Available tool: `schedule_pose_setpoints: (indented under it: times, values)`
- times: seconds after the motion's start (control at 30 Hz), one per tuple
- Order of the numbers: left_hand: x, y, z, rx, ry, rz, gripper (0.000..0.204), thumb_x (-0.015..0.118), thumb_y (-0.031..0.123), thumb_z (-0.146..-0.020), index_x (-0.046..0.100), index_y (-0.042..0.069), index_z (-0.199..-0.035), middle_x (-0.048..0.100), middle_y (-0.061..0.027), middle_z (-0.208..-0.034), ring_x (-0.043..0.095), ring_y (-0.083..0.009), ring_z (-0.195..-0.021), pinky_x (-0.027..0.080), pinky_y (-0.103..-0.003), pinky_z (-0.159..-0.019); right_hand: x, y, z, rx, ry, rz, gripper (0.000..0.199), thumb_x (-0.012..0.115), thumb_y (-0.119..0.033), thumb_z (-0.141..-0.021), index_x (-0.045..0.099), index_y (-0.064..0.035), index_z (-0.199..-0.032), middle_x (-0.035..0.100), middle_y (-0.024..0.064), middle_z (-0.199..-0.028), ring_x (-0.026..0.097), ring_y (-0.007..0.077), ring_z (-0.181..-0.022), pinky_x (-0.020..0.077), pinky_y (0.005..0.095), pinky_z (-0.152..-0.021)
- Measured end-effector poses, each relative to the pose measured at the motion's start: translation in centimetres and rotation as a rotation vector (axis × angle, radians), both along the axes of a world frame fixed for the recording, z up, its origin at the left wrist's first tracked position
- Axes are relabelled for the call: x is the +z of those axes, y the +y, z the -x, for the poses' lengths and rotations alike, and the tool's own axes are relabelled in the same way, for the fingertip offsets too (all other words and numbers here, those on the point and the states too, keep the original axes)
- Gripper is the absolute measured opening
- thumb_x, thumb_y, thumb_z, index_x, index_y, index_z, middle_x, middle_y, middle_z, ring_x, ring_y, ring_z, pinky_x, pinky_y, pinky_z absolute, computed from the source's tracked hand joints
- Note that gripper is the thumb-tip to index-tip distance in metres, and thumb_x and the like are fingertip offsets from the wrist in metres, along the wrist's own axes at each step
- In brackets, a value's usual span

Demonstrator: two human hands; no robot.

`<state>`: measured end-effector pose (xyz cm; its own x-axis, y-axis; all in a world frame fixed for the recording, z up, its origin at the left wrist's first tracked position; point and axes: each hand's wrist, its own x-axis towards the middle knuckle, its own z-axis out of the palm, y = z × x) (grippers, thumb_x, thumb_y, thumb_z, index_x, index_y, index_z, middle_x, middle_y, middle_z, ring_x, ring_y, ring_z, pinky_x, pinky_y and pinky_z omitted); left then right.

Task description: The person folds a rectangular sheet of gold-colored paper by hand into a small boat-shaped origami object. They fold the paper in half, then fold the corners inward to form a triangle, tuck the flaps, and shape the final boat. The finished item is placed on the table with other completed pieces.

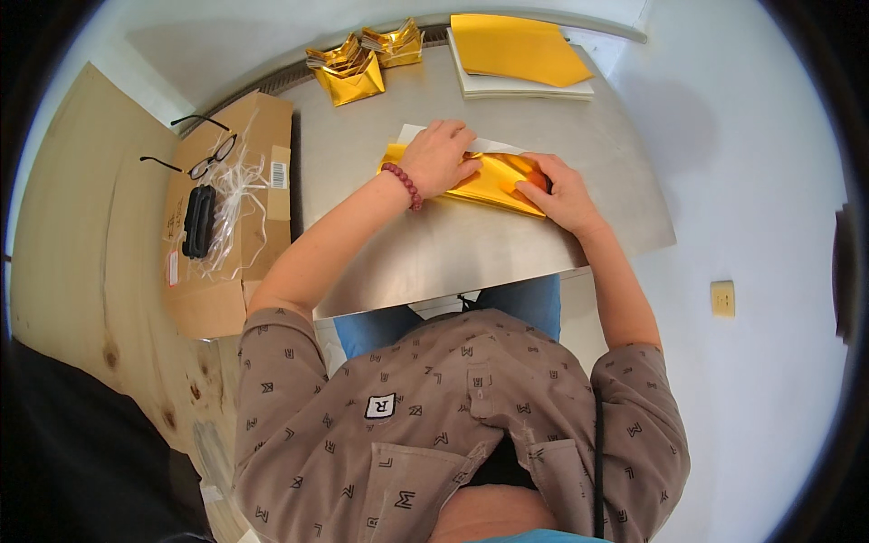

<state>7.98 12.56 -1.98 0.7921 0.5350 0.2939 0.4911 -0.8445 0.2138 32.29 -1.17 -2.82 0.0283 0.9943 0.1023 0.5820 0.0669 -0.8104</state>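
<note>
Mid-frame on the steel table (pixel 471 249): left hand (pixel 441 158) and right hand (pixel 557 190) flat, fingers spread, pressing gold foil sheet (pixel 493 181) — better to keep edges aligned, crease outward slowly — nothing gripped.

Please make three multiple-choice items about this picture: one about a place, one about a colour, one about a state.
1. Where do the eyeglasses lie?
A. on the cardboard box
B. on the paper stack
C. on the floor

2. What colour is the folded sheet under the hands?
A. silver
B. gold
C. red

3. How do the left hand and right hand stand?
A. lifted in the air
B. pressed flat on the sheet
C. holding scissors

Answers: 1 A, the glasses rest on the box top; 2 B, the sheet shines gold; 3 B, both palms lie down on it.
</note>
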Motion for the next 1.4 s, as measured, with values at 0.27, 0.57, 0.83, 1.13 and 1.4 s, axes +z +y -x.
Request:
schedule_pose_setpoints:
  times: [0.27,0.57,0.83,1.13,1.4]
  values:
    - [1.3,0.5,-0.1,-0.002,0.22,0.091,0.066,0.079,0.051,-0.089,0.066,0.008,-0.138,0.062,-0.0167,-0.14,0.055,-0.0366,-0.131,0.045,-0.046,-0.113,-1.3,0.7,-0.1,0.041,-0.229,-0.28,0.066,0.08,-0.024,-0.085,0.059,-0.007,-0.145,0.057,0.0189,-0.148,0.047,0.0365,-0.142,0.0433,0.044,-0.118]
    - [1.4,-0.3,0.4,-0.024,0.021,0.163,0.031,0.076,0.032,-0.094,0.069,0.005,-0.108,0.072,-0.0169,-0.112,0.065,-0.0365,-0.113,0.051,-0.046,-0.1,-1.1,0.7,-0.4,-0.018,-0.277,-0.279,0.076,0.082,-0.027,-0.086,0.051,-0.0075,-0.153,0.053,0.0202,-0.153,0.046,0.0369,-0.143,0.0435,0.0445,-0.118]
    - [4.1,-4.3,3.6,0.11,-0.252,0.508,0.025,0.074,0.021,-0.1,0.063,0.0,-0.108,0.073,-0.0141,-0.088,0.072,-0.0218,-0.079,0.057,-0.035,-0.074,1.6,0.8,1.1,-0.094,0.626,-0.121,0.051,0.073,-0.012,-0.1,0.056,-0.0025,-0.147,0.069,0.01,-0.131,0.067,0.0127,-0.111,0.0535,0.0292,-0.096]
    - [9.9,-7.9,6.8,0.044,-0.383,0.494,0.07,0.085,0.028,-0.09,0.053,0.002,-0.147,0.068,-0.0146,-0.137,0.065,-0.0253,-0.127,0.046,-0.041,-0.114,7.7,0.1,3.9,0.134,0.573,-0.192,0.019,0.071,-0.009,-0.102,0.07,-0.0005,-0.119,0.074,0.0006,-0.101,0.065,0.0059,-0.092,0.0518,0.023,-0.083]
    - [12.7,-9.0,5.8,-0.077,-0.783,0.694,0.029,0.075,0.006,-0.099,0.066,0.004,-0.126,0.072,0.0012,-0.099,0.063,-0.0035,-0.087,0.051,-0.021,-0.078,11.3,-0.9,7.4,0.204,0.353,-0.375,0.012,0.073,-0.006,-0.099,0.071,-0.0002,-0.109,0.069,-0.0007,-0.093,0.061,0.0064,-0.086,0.0512,0.025,-0.075]
